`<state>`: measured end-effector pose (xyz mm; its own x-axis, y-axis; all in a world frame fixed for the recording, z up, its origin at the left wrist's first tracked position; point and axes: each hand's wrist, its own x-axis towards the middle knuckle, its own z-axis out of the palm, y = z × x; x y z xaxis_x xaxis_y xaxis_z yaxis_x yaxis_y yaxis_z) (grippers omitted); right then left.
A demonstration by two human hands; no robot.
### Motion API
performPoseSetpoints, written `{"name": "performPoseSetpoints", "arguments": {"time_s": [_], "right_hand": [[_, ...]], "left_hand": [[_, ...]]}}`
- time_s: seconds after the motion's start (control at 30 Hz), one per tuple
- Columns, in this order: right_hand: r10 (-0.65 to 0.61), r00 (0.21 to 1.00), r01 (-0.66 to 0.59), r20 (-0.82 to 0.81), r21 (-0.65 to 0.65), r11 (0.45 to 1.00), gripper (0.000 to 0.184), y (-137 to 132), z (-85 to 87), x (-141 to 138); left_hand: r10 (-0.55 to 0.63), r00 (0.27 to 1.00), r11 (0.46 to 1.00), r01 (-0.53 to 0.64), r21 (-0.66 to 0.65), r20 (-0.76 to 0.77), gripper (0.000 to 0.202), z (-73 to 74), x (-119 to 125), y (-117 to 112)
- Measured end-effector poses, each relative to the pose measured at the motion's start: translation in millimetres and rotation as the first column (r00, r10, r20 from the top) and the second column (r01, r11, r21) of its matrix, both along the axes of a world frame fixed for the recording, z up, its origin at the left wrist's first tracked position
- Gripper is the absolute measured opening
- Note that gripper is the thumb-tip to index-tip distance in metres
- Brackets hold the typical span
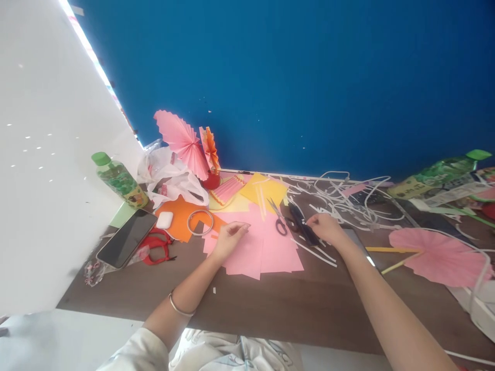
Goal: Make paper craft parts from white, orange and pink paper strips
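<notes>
Over the pink paper sheets [251, 257], my left hand [232, 237] has its fingers pressed together in a pinch. Whatever may be between those fingers is too small to make out. My right hand [325, 228] is closed, its fingertips at the side of a long black object [302, 224] that looks like a stapler. Between the two hands lies a pair of scissors [281, 225] with dark handles, blades pointing away from me. A yellow sheet [266, 190] rests behind them, and thin white paper strips [319, 254] lie just beside the black object.
On the left are a phone [127, 239], a green-capped bottle [119, 180], orange paper [174, 221], a tape roll [200, 223] and red ribbon [158, 247]. Folded pink paper fans [185, 144] stand behind. To the right are tangled white strips [348, 201] and a pink fan [441, 255] with yellow sticks.
</notes>
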<state>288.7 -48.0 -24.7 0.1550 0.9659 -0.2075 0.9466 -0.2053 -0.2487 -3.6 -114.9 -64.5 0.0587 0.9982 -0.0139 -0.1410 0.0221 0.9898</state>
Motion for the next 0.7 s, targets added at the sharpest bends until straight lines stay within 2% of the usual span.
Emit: {"name": "performPoseSetpoints", "arguments": {"time_s": [0.1, 0.27, 0.47, 0.7], "right_hand": [[0.048, 0.997, -0.047, 0.055, -0.029, 0.998, 0.019, 5, -1.0, 0], [0.117, 0.981, -0.109, 0.155, -0.059, 0.992, 0.020, 5, 7.3, -5], [0.150, 0.945, -0.148, 0.291, -0.028, 0.989, 0.023, 4, 11.9, -17], [0.146, 0.927, -0.167, 0.344, 0.032, 0.985, 0.021, -6, 10.0, -17]], "left_hand": [[-0.008, 1.000, 1.000, 0.008, -0.005, -0.004, 0.021, 1.2, 1, -1], [-0.021, 1.000, 1.000, 0.021, -0.010, -0.008, 0.021, -0.6, 1, 0], [-0.021, 1.000, 1.000, 0.021, -0.003, -0.013, 0.021, -2.1, 0, 0], [-0.032, 0.999, 0.999, 0.032, -0.016, -0.017, 0.021, -1.3, 1, 0]]}}
